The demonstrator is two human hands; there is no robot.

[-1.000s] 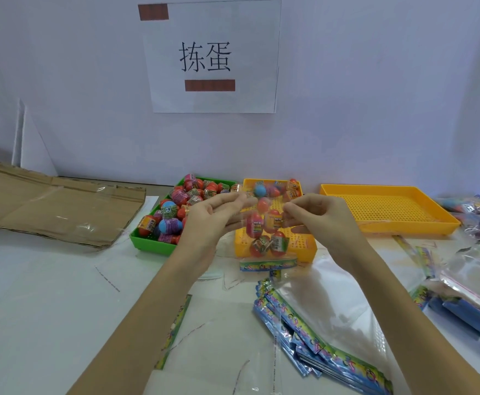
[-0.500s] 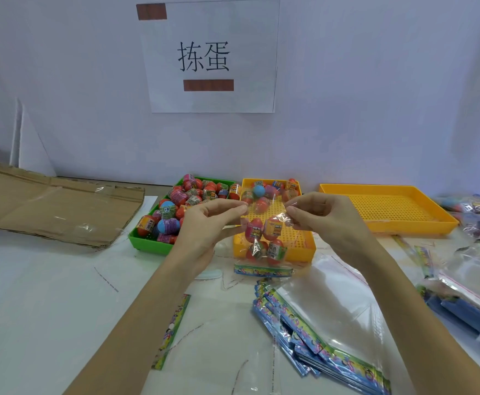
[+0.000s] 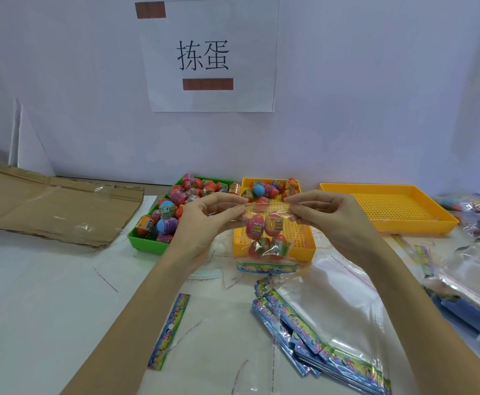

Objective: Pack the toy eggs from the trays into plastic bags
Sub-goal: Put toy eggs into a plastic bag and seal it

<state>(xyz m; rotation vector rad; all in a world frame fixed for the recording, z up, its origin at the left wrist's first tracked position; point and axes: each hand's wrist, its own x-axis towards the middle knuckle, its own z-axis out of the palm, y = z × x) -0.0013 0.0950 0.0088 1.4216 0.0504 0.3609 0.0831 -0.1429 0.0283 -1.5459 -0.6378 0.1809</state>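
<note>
Fingers [image 3: 234, 213] of both hands pinched on plastic bag [image 3: 265, 238] mouth — bag hanging upright, opening uppermost, eggs [image 3: 264, 235] inside.

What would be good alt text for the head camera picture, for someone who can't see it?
Two hands, left hand and right hand, pinch the top of a clear plastic bag holding four toy eggs, above a white table. Behind it sit a green tray full of eggs, a yellow tray with a few, and an empty yellow tray; a stack of empty bags lies in front.
</note>
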